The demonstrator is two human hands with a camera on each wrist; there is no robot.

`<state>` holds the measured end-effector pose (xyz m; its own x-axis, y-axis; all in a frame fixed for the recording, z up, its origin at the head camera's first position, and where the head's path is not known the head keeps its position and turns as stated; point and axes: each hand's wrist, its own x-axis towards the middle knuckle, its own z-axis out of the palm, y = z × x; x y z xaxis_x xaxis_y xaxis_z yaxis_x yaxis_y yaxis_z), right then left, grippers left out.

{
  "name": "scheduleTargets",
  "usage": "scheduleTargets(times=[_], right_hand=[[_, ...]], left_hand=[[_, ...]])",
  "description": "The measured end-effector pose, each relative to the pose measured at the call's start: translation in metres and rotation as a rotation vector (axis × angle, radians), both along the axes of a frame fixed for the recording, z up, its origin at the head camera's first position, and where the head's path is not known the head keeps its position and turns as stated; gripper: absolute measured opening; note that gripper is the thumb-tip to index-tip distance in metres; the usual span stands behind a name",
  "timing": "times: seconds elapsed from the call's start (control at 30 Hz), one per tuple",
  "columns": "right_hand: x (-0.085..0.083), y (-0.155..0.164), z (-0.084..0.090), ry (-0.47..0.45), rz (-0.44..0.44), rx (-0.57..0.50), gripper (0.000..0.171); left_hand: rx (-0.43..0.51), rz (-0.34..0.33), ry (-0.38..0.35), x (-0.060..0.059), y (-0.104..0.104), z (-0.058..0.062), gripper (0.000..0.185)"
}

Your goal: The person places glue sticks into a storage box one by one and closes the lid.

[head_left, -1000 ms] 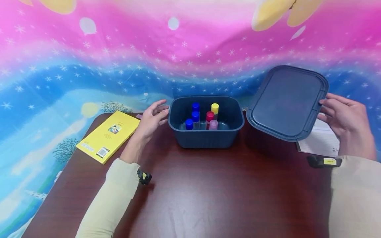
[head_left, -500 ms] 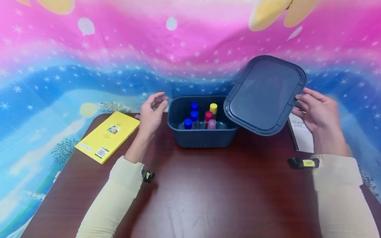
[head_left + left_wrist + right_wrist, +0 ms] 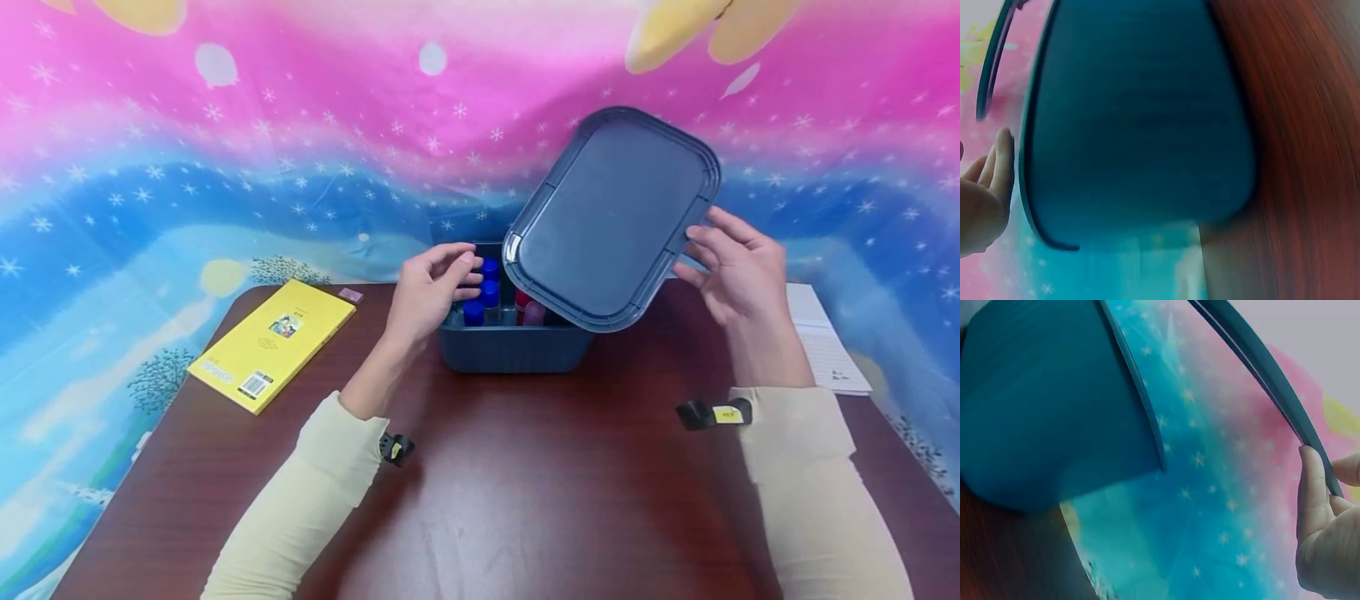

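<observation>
Lid (image 3: 611, 218), dark blue with a ribbed rim, held tilted in mid-air above the right part of the open bin (image 3: 510, 346), shadowing the red- and pink-capped bottles beneath. Nearest the camera: two pale-yellow sleeves (image 3: 300, 508) stretched over a dark wooden table (image 3: 525, 500), a small black tag clipped by each cuff. Further in, right hand (image 3: 738, 271) gripping the lid's right edge, fingers curled round the rim, confirmed in the right wrist view with fingertips (image 3: 1313, 494) pressed along the thin rim (image 3: 1260, 362). Left hand (image 3: 431, 287) loosely curled at the bin's left rim, holding nothing, beside the blue-capped bottles (image 3: 486, 292); seen in the left wrist view just beside the bin wall (image 3: 1141, 125), contact impossible to confirm. To the far left, a yellow book (image 3: 273, 343) flat on the table with a small pink eraser (image 3: 350, 294) past its corner; at the far right, a white printed sheet (image 3: 828, 342). Behind everything, a pink-and-blue starry backdrop (image 3: 225, 167). By the look of it, closing step in hand: lid not yet level, not yet seated. Next move judged to call for levelling the lid, squaring its corners with the bin's rim, and lowering it evenly, left hand well placed to steady the bin.
</observation>
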<state>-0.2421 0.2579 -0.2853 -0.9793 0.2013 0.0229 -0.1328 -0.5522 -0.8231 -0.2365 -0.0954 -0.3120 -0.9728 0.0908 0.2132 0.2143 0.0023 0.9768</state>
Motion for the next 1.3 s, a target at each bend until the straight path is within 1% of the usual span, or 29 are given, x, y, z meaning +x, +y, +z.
scheduleTargets(times=[0.1, 0.17, 0.2, 0.27, 0.37, 0.5, 0.63, 0.77, 0.9, 1.0, 1.17, 1.3], right_hand=[[-0.001, -0.012, 0.000, 0.012, -0.001, 0.009, 0.059], [-0.002, -0.019, 0.000, 0.025, -0.003, 0.009, 0.061], [-0.002, -0.022, -0.001, 0.033, 0.000, 0.007, 0.060], [-0.003, -0.027, -0.001, 0.045, 0.009, 0.001, 0.058], [-0.004, -0.033, -0.002, 0.064, 0.028, 0.007, 0.056], [-0.004, -0.037, 0.000, 0.083, 0.050, 0.045, 0.057], [-0.006, -0.037, 0.006, 0.104, 0.065, 0.052, 0.046], [-0.009, -0.033, 0.021, 0.092, 0.052, 0.061, 0.039], [-0.016, -0.027, 0.037, 0.067, 0.030, 0.136, 0.038], [-0.020, -0.023, 0.045, 0.054, 0.031, 0.185, 0.038], [-0.024, -0.019, 0.053, 0.025, 0.090, 0.212, 0.040], [-0.023, -0.019, 0.056, 0.020, 0.156, 0.185, 0.044]], left_hand=[[0.142, -0.076, -0.121, 0.000, 0.003, 0.002, 0.036], [0.234, -0.115, -0.187, -0.001, 0.004, 0.003, 0.036], [0.265, -0.130, -0.211, -0.001, 0.004, 0.003, 0.036], [0.305, -0.150, -0.246, -0.001, 0.003, 0.004, 0.036], [0.337, -0.164, -0.259, -0.001, 0.002, 0.005, 0.037], [0.361, -0.149, -0.242, -0.001, 0.001, 0.007, 0.036], [0.349, -0.129, -0.203, -0.001, -0.001, 0.011, 0.032], [0.314, -0.106, -0.141, -0.001, -0.004, 0.015, 0.030], [0.270, -0.097, -0.094, -0.001, -0.008, 0.020, 0.032], [0.242, -0.092, -0.067, -0.002, -0.010, 0.022, 0.034], [0.199, -0.061, -0.029, -0.004, -0.015, 0.025, 0.036], [0.195, -0.046, 0.017, -0.002, -0.021, 0.028, 0.037]])
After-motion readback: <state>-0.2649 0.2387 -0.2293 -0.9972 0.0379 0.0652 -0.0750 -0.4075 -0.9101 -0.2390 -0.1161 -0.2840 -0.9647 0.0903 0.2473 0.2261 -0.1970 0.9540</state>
